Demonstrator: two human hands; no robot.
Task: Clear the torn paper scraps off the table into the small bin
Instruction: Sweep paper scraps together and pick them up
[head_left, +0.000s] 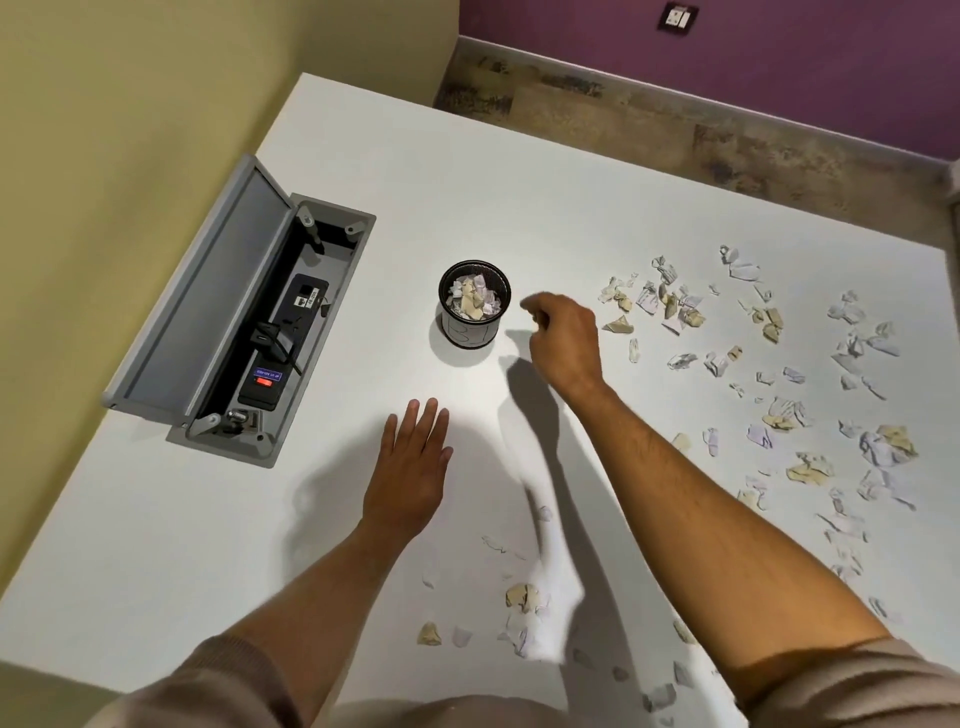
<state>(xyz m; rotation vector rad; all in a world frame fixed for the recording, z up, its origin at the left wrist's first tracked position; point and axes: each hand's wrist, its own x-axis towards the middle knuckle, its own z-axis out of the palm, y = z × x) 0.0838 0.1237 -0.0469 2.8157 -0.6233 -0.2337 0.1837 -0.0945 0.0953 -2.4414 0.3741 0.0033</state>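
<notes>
Paper scraps (675, 312) lie all over the right side of the white desk (519, 197), white bits and tan bits mixed, from the far cluster down to the near edge, and a smaller patch sits close in between the two forearms, around a crumpled tan piece (522, 595).

Over on the left, a grey cable box (249, 332) is sunk into the desk with its lid (202, 306) flipped up and open; inside there's a black power strip (283, 345) with a red light glowing. It's well apart from the scraps, and nothing stands between the scattered paper and the bin.

The small bin (474, 306), black and round with a white label on its side, stands upright mid-desk, and it already holds a heap of white and tan scraps.

Now the hands. The right hand (563, 338) hangs just beside the bin's right rim, its fingers (535, 306) curled in and bunched at the tips; whether they pinch a scrap I cannot tell, it's blurred. The nearest loose scraps lie just to the right of that hand, a tan one (618, 326) close to the knuckles.

The left hand (413, 462) lies flat, fingers straight and together, palm down on bare desk nearer the person than the bin, holding nothing, with the near patch of scraps off to its lower right.
</notes>
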